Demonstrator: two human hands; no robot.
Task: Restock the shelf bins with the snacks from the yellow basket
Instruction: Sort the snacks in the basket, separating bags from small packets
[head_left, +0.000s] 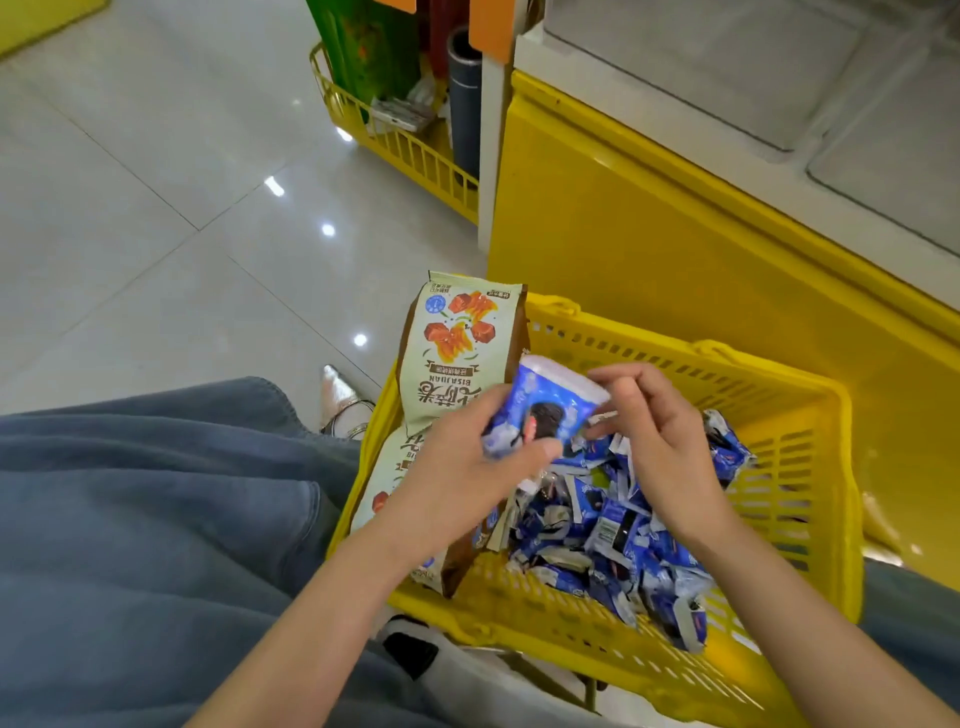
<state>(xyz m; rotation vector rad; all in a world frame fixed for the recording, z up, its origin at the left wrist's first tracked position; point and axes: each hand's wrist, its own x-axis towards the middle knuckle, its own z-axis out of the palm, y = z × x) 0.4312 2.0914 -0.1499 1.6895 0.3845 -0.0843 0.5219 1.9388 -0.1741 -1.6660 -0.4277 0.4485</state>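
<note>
While left hand and right hand fingers grip a blue packet | yellow basket: small blue snacks, beige bags

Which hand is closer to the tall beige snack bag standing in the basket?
Left. The left hand sits against the beige snack bag, gripping a blue packet; the right hand pinches that packet's far side.
</note>
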